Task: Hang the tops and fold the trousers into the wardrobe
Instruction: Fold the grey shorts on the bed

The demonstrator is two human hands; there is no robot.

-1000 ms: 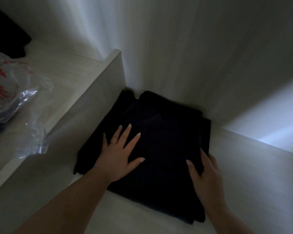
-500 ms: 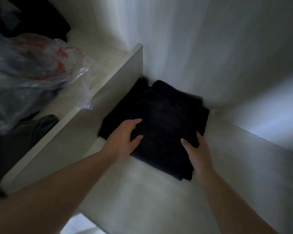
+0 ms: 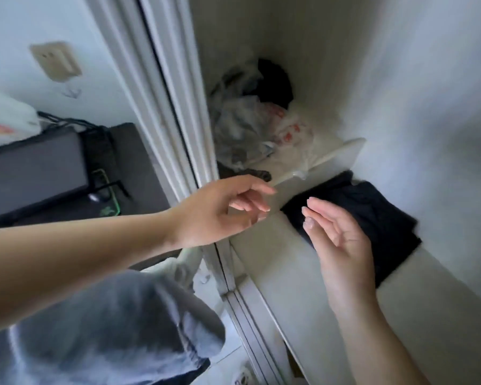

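The folded black trousers [image 3: 372,215] lie on the wardrobe shelf [image 3: 297,273] at 3 o'clock, and both hands, left hand [image 3: 220,209] and right hand [image 3: 339,243], hang loose above it, holding nothing.

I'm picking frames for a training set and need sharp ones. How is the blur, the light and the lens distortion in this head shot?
Head view: motion blur smears the wall socket, the plastic bag and the left hand; the right hand is a little crisper. Daylight is even, but the folded black trousers show no detail. The wide lens bends the wardrobe door edge.
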